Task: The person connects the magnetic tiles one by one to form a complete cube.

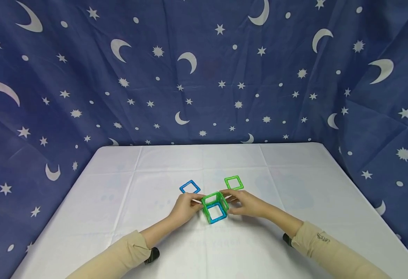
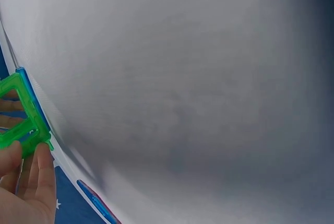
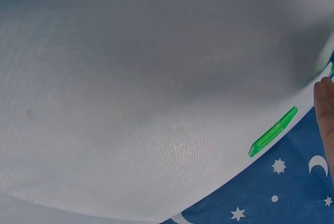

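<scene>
An open box of magnetic tiles stands in the middle of the table in the head view, with a blue square tile (image 1: 219, 219) as its base and green square tiles upright around it. My left hand (image 1: 184, 209) pinches the green tile on the left (image 1: 206, 212) near its upper back corner; the left wrist view shows thumb and fingers at the corner of a green frame (image 2: 34, 110). At the box's other side, my right hand (image 1: 247, 203) holds the right green tile (image 1: 224, 201), index finger at the top back corner and thumb lower down.
Behind the left hand a loose blue square tile (image 1: 197, 190) lies flat. A loose green square tile (image 1: 239, 181) lies behind the right hand. White cloth covers the table (image 1: 155, 162), and a blue curtain (image 1: 211, 69) with moons and stars hangs around it.
</scene>
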### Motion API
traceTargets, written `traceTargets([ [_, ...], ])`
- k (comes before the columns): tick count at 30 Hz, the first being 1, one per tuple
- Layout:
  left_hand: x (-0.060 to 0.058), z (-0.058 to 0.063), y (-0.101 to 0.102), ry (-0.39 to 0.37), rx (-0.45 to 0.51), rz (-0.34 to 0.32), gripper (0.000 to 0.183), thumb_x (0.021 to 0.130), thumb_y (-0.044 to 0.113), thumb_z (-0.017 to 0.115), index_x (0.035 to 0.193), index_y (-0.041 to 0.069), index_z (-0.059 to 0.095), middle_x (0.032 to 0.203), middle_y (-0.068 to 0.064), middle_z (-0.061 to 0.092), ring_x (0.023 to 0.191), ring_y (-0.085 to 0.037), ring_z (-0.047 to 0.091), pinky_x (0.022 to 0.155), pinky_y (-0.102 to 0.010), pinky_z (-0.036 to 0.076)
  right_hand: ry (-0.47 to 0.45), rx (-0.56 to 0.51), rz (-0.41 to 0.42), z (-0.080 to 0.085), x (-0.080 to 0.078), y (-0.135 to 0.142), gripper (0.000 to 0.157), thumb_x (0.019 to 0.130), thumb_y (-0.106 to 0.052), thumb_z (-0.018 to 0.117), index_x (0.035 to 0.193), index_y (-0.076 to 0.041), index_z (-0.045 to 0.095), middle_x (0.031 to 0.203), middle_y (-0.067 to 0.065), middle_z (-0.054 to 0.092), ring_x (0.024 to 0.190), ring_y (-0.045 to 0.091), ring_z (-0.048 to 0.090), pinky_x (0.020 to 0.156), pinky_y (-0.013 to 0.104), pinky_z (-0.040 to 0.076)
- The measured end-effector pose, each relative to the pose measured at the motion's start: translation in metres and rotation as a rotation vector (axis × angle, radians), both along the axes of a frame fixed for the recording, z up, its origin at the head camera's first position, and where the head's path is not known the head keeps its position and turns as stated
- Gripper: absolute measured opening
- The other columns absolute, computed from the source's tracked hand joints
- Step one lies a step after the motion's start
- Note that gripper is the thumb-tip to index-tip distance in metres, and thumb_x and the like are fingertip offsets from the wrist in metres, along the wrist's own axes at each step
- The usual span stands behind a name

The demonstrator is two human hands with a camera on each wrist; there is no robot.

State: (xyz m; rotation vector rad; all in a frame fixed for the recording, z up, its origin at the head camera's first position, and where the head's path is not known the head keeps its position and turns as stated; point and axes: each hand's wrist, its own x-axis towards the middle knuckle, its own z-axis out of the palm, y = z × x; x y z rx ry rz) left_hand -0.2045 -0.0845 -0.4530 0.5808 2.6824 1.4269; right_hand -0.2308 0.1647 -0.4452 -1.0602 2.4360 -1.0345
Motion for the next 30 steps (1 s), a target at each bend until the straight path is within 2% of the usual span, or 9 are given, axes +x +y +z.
traceTargets([
  [5, 0.003, -0.001, -0.005, -0.031, 0.012, -0.007, 0.026, 0.081, -0.005, 0.067, 0.107, -0.007, 0.067, 0.1, -0.021, 0.069, 0.08, -0.025, 0.07, 0.064, -0.02, 0.056, 0.034, 0.009, -0.002, 0.0, -0.002, -0.001, 0.053, 0.089, -0.01, 0.063, 0.136, 0.002, 0.043, 0.128, 0.02, 0.056, 0.11, 0.031, 0.061, 0.092, 0.04, 0.052],
  [11, 0.008, -0.001, -0.009, -0.042, 0.022, -0.029, 0.022, 0.081, -0.003, 0.068, 0.102, -0.007, 0.068, 0.095, -0.019, 0.071, 0.079, -0.024, 0.07, 0.064, -0.019, 0.056, 0.066, 0.046, -0.03, 0.002, -0.003, -0.005, 0.038, 0.09, -0.008, 0.061, 0.126, 0.001, 0.055, 0.125, 0.016, 0.06, 0.106, 0.027, 0.063, 0.092, 0.038, 0.052],
  [19, 0.019, -0.003, -0.007, -0.049, 0.045, -0.042, 0.017, 0.076, 0.001, 0.075, 0.091, -0.003, 0.069, 0.085, -0.013, 0.071, 0.075, -0.018, 0.066, 0.064, -0.015, 0.052, 0.121, 0.095, -0.071, 0.004, -0.006, -0.011, 0.024, 0.089, -0.007, 0.061, 0.112, -0.002, 0.064, 0.11, 0.009, 0.068, 0.096, 0.02, 0.065, 0.085, 0.035, 0.054],
  [25, 0.023, -0.004, -0.008, 0.009, 0.021, 0.016, 0.019, 0.07, 0.006, 0.081, 0.085, 0.002, 0.07, 0.093, -0.008, 0.064, 0.088, -0.024, 0.061, 0.068, -0.019, 0.054, 0.151, 0.102, -0.062, 0.012, -0.009, -0.015, 0.022, 0.089, -0.006, 0.061, 0.11, -0.002, 0.065, 0.11, 0.009, 0.068, 0.098, 0.022, 0.064, 0.087, 0.036, 0.054],
  [30, 0.025, -0.006, -0.008, 0.008, 0.013, 0.041, 0.019, 0.07, 0.008, 0.081, 0.085, 0.005, 0.07, 0.107, -0.012, 0.061, 0.096, -0.026, 0.059, 0.068, -0.021, 0.054, 0.163, 0.126, -0.073, 0.017, -0.01, -0.014, 0.023, 0.09, -0.008, 0.061, 0.112, -0.003, 0.065, 0.112, 0.008, 0.067, 0.1, 0.023, 0.064, 0.088, 0.038, 0.053],
])
